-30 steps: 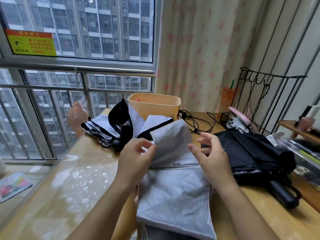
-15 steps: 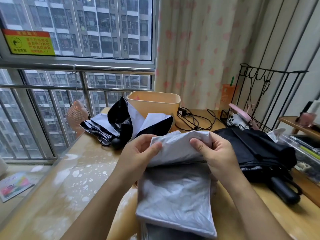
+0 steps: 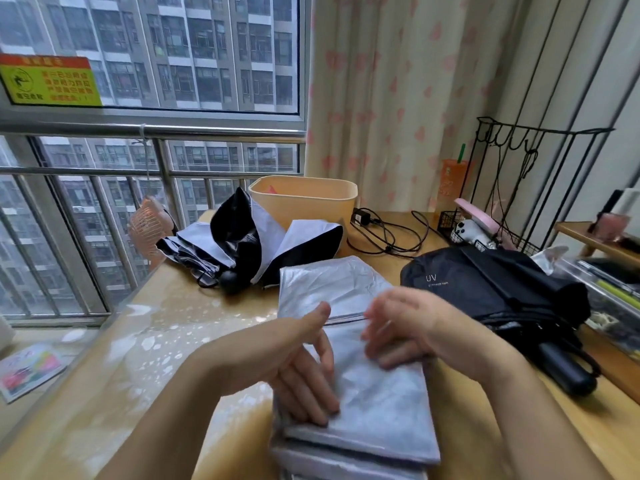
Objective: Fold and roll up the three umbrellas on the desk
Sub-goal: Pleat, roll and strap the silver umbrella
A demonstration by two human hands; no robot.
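Silver umbrella (image 3: 346, 289) — near end cut off; right hand (image 3: 426, 327) blurred.

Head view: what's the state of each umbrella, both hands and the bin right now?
silver umbrella: lying flat, panels pleated, not rolled.
black-and-white umbrella: collapsed, canopy loose.
black umbrella: collapsed, canopy loose, unrolled.
left hand: fingers straight, pressing the silver canopy.
right hand: blurred, on the silver canopy; grip unclear.
bin: upright, open-topped.

Three umbrellas (image 3: 363, 393) (image 3: 242, 244) (image 3: 485, 285), two hands (image 3: 294, 358) (image 3: 415, 327), one yellow bin (image 3: 301, 202), one small fan (image 3: 147, 230), one orange cup (image 3: 452, 181), one charger cable (image 3: 384, 233)
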